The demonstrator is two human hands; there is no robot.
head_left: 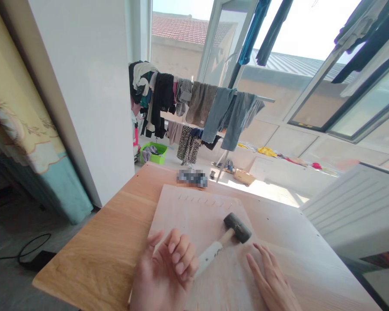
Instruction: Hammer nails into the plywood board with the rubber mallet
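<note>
a mallet [215,250] lies on the board [181,220] on the table [106,242], head to the far right, handle passing behind the left hand [168,268]; whether they touch, i cannot tell. that hand is palm up, fingers loosely curled, thumb apart. the right hand [272,276], fingers stretched out, is near the mallet's head. nails [198,200] line the board's far side.

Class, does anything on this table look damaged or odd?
A pixelated patch at the far edge of the wooden table looks odd, hiding what's there. Nothing else stands out; the rubber mallet lies on the board.
</note>
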